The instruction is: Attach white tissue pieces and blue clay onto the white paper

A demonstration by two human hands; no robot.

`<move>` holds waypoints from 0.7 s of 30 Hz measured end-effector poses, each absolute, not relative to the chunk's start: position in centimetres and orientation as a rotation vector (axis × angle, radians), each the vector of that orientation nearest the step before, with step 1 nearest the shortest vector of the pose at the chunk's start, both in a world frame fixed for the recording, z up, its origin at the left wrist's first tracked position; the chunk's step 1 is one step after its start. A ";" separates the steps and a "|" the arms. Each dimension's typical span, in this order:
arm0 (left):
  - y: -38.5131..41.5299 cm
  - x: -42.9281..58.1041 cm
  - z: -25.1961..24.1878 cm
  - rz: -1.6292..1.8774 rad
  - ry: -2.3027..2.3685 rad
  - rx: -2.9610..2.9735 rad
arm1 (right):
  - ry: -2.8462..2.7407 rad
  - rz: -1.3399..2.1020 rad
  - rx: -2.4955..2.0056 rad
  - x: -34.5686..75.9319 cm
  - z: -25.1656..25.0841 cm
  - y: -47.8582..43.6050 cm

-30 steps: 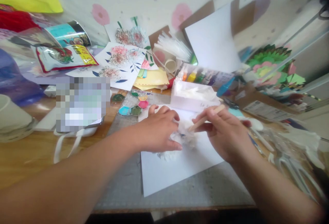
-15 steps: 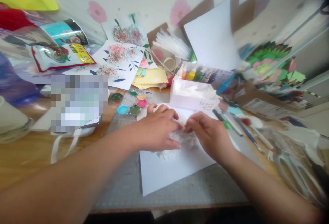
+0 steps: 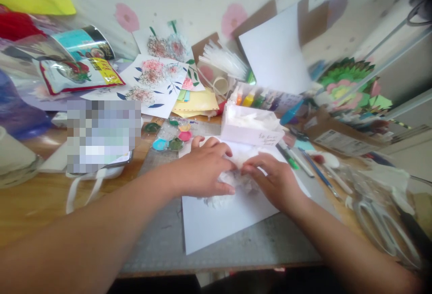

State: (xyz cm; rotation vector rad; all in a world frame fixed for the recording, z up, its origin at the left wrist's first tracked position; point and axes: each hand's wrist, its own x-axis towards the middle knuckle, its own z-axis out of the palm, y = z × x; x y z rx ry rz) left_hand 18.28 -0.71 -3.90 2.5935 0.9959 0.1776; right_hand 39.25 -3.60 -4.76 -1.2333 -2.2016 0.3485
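Note:
White crumpled pieces [image 3: 218, 201] lie in a loose cluster on a white sheet [image 3: 207, 231], which rests on a grey mat [image 3: 158, 235]. Over the left side of the cluster is my left hand [image 3: 205, 165], its fingers spread and thumb apart. My right hand [image 3: 272, 177] is at the cluster's right side, with thumb and forefinger pinched; what they hold, if anything, is too small to make out. Just behind my hands stands a white box [image 3: 248, 134] filled with white material.
A paint palette [image 3: 175, 143] lies behind my left forearm, and a blurred-out phone [image 3: 104, 136] stands left. Brushes [image 3: 319, 168] and scissors [image 3: 383, 222] lie right. Floral pictures [image 3: 145, 78] and paint bottles [image 3: 248, 100] are at the back.
The whole view has shifted slightly, moving the scene a little to the left. Both hands keep nearly the same pose over the white pieces.

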 end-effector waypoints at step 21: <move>-1.5 18.4 -2.5 0.126 0.859 2.547 | -1.873 0.678 -1.194 42.2 -3.4 -4.6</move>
